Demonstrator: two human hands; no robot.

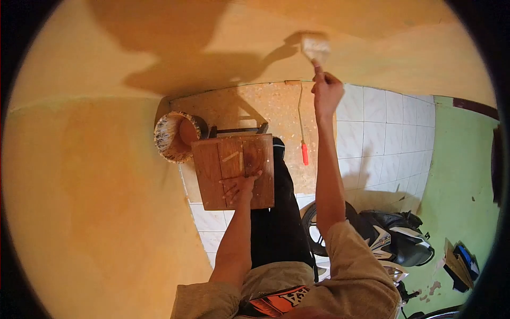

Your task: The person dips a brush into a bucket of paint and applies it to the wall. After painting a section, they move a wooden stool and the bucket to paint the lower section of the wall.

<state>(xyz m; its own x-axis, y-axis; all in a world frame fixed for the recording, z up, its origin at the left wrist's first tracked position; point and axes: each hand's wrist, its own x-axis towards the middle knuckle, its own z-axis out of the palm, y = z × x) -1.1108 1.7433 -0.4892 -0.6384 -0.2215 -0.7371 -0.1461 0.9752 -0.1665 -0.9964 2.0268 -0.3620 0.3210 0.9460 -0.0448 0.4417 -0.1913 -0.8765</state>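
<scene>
My right hand (326, 91) is raised and grips a paintbrush (315, 49) whose pale bristles press against the orange-yellow wall (372, 48). Its shadow falls on the wall to the left. My left hand (240, 187) rests flat, fingers spread, on the brown wooden top of a stool (212, 170) below me. My dark trouser leg (276, 223) stands by the stool.
A paint-spattered bucket (175, 135) with orange paint sits beside the stool. A paint roller with a red handle (304, 149) leans against the wall. A motorbike (393, 239) is parked on the white tiled floor (388, 133). A green wall (457, 175) stands at the right.
</scene>
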